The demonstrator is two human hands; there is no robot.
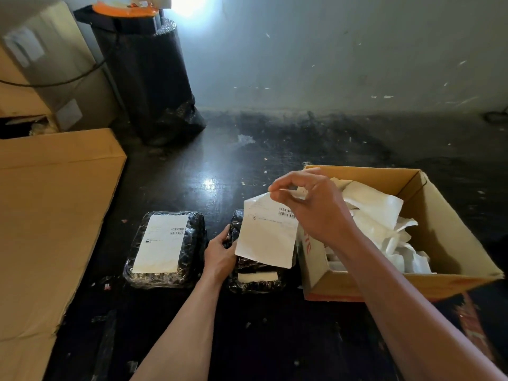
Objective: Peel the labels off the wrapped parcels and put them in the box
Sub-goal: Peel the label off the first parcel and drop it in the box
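A dark, scuffed floor (pixel 275 149) fills the scene. At the left lies a large flat sheet of brown cardboard (pixel 49 215), and far behind it stand stacked cartons (pixel 46 67) beside a tall roll of black bubble wrap (pixel 148 78). At the right sits the open cardboard box (pixel 439 237), part-filled with crumpled white peeled labels (pixel 384 224). Near the middle, two parcels in black bubble wrap lie side by side: the left parcel (pixel 189 243) carries a whole white shipping label (pixel 162 243); the right parcel (pixel 255 281) is steadied at its left edge by the left hand (pixel 220 257), fingers curled against the wrap. The right hand (pixel 310 207) pinches the top corner of a peeled label (pixel 266 237) between thumb and fingertips, lifted above the right parcel, just left of the box. A small white strip (pixel 257 276) remains on that parcel.
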